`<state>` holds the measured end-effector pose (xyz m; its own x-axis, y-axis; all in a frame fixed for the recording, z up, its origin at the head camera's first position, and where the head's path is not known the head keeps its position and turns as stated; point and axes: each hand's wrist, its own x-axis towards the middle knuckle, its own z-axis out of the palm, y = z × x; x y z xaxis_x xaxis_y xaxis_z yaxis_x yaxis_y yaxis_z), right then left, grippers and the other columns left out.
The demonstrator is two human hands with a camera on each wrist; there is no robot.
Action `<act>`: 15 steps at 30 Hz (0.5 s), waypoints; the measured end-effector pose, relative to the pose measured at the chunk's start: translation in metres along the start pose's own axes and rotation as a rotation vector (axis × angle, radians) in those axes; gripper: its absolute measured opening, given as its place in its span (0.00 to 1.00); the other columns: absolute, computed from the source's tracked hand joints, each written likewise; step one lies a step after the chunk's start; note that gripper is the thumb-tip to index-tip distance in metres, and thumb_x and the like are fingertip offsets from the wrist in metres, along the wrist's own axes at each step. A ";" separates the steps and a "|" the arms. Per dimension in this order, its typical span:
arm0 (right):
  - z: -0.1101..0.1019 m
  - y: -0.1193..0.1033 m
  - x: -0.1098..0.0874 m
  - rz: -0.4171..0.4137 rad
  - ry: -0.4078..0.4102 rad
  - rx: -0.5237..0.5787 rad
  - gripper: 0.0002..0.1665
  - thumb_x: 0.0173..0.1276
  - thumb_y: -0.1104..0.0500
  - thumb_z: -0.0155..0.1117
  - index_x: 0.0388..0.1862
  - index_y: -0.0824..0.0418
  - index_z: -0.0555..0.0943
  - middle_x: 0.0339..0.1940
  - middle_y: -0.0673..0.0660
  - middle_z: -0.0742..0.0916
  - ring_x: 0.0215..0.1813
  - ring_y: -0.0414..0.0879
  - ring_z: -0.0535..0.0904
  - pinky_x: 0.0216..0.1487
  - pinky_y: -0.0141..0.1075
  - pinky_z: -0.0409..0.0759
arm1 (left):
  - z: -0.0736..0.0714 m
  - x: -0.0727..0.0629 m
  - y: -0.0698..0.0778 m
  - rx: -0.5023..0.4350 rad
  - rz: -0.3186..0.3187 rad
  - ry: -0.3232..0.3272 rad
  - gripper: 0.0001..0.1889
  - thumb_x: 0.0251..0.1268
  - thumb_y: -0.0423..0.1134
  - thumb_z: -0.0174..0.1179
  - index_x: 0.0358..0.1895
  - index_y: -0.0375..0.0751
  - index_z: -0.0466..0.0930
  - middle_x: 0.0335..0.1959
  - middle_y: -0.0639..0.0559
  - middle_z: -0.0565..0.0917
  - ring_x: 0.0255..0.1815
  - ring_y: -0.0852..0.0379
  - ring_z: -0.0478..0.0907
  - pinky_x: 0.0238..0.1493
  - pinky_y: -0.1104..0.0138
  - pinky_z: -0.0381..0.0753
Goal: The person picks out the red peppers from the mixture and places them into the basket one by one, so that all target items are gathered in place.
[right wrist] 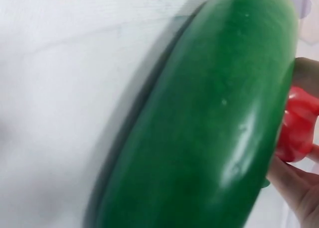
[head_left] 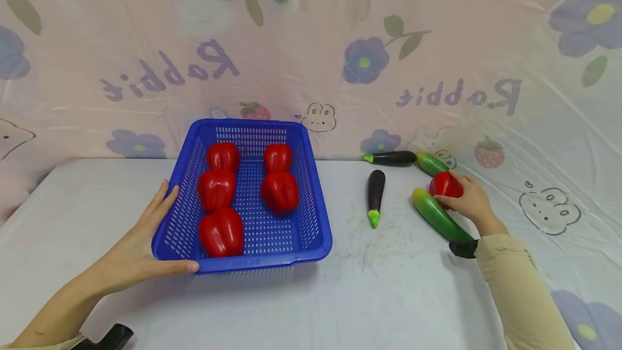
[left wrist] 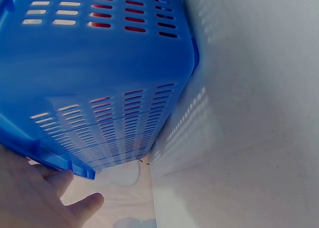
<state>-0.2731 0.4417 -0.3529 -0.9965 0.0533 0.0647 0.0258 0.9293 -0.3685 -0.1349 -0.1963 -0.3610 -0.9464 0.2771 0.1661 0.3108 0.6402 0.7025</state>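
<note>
A blue plastic basket [head_left: 272,258] holds several red bell peppers [head_left: 221,231], lined up in two columns. At its near left corner my left hand [head_left: 131,253] is spread, the thumb lying along the front rim and the straight fingers against the left side. In the left wrist view those fingers [left wrist: 84,208] extend just past the rim. On the right, my right hand [head_left: 468,199] holds another red bell pepper [head_left: 444,185] between thumb and fingers. Right beside that pepper lies a green cucumber-like vegetable [head_left: 439,217], which fills much of the right wrist view and partly hides the pepper there.
A dark eggplant [head_left: 376,193] lies right of the basket. Behind it, a second eggplant [head_left: 393,158] meets another green vegetable [head_left: 430,162] end to end. The white table [head_left: 364,296] runs back to a printed cloth [head_left: 301,58] hanging behind.
</note>
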 end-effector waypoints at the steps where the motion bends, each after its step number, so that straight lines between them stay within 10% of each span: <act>1: 0.000 -0.001 -0.001 0.003 0.002 0.005 0.53 0.62 0.51 0.67 0.75 0.69 0.49 0.66 0.82 0.59 0.60 0.79 0.57 0.51 0.68 0.75 | 0.000 0.000 0.000 -0.001 0.000 0.000 0.66 0.40 0.47 0.75 0.78 0.55 0.32 0.78 0.47 0.27 0.74 0.24 0.36 0.50 0.23 0.58; 15: 0.000 -0.017 -0.001 -0.026 0.204 0.028 0.50 0.62 0.51 0.68 0.76 0.62 0.54 0.68 0.78 0.61 0.62 0.77 0.60 0.52 0.70 0.72 | 0.000 0.000 0.000 -0.008 0.000 0.003 0.66 0.40 0.48 0.74 0.78 0.54 0.32 0.78 0.46 0.27 0.74 0.25 0.34 0.51 0.23 0.56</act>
<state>-0.2730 0.4257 -0.3463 -0.9599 0.1046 0.2600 -0.0053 0.9208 -0.3900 -0.1345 -0.1961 -0.3607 -0.9465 0.2754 0.1681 0.3104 0.6345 0.7078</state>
